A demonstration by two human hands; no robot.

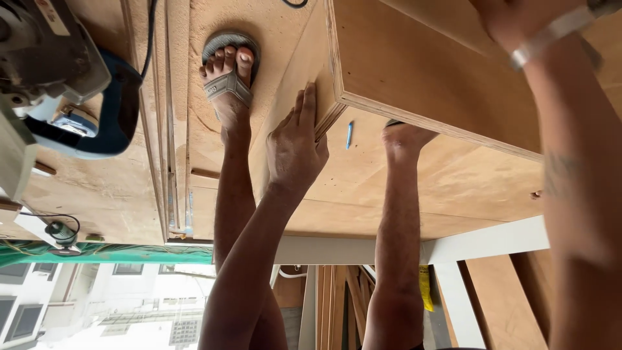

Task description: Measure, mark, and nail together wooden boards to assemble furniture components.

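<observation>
- Biggest thing here is the plywood box (447,65), which fills the upper right of the view. Its layered edge runs down and to the right from a corner near the middle. Everything below is placed off this box.
- Under and to the left of the box are plywood floor sheets (129,194), dusty and laid flat, with a few narrow strips running alongside.
- The right hand (512,19) is up on the box's top face at the far right, with a pale band at the wrist. It's mostly cut off by the frame edge, so I can't tell what its grip is doing or whether it has hold of anything.
- Well left of the box, a blue and grey circular saw (84,110) sits on the floor sheets, its black cord trailing off above it.
- The left hand (295,146) is right at the box's near corner. The grip is open and flat, fingers straight and pressed against the layered edge. It's touching the box but not wrapped around anything.
- The left foot (227,81), in a grey sandal, stands on the floor sheets just left of that corner. The other foot is tucked partly under the box's lower edge.
- The smallest item is a blue pen (349,135), lying on the floor just under the box's corner, beside the left hand.
</observation>
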